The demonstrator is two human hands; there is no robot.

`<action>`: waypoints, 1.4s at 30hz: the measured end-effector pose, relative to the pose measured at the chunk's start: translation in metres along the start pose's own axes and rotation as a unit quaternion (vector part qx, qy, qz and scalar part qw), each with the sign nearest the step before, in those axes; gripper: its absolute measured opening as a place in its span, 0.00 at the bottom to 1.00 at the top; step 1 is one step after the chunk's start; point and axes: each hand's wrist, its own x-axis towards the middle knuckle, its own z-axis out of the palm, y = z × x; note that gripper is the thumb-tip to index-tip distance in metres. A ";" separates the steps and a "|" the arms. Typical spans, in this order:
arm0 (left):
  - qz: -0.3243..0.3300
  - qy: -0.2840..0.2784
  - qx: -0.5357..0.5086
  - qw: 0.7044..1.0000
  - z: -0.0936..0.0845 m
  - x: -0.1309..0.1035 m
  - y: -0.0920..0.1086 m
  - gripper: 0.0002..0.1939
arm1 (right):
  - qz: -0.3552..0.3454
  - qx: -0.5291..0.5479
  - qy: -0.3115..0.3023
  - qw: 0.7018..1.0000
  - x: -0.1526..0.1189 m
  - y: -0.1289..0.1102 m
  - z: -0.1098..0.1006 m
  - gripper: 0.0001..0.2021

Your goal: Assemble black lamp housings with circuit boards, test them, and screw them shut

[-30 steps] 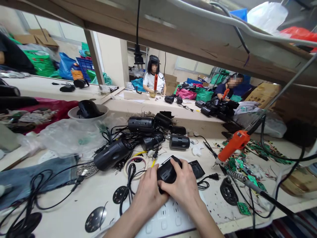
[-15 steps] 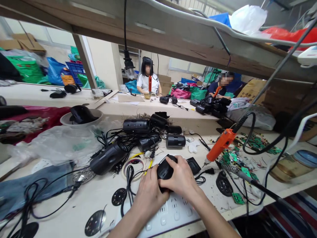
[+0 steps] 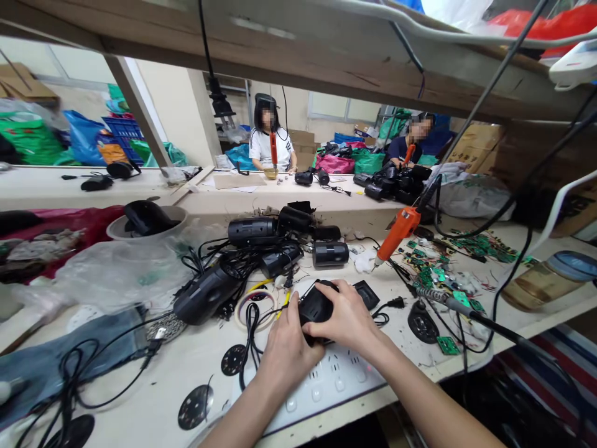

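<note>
Both hands grip a black plastic housing above a white power strip. My left hand is closed on its near left side, fingers along the edge. From the right, my right hand wraps over the top, its thumb pressed on the near face. The palms hide the housing's underside. Just beyond the left fingers lies a roll of tape with a black cable looped over it. A flat black square part rests beside the right fingers. Further right is a black oval part.
An orange electric screwdriver hangs at the right, near a soldering iron and scattered green circuit boards. Several black cylindrical housings with tangled cables lie at centre left. A jar stands far right. Two people sit across the bench.
The view has shifted slightly. The orange screwdriver has swung left and away from me. Both hands still hold the black housing, with little change in grip.
</note>
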 end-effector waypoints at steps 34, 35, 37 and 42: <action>0.027 0.036 0.055 0.997 0.001 -0.004 -0.011 0.34 | -0.061 -0.006 0.298 0.953 0.031 0.091 -0.007 0.16; 0.033 0.042 0.055 0.997 0.002 -0.004 -0.012 0.34 | -0.077 0.008 0.286 0.955 0.021 0.082 -0.006 0.14; 0.043 0.056 0.049 0.996 0.003 -0.005 -0.013 0.34 | -0.108 0.060 0.234 0.964 0.001 0.065 0.002 0.12; 0.030 0.061 0.000 0.998 -0.005 -0.004 -0.011 0.35 | -0.108 0.136 0.153 0.973 -0.026 0.040 0.031 0.11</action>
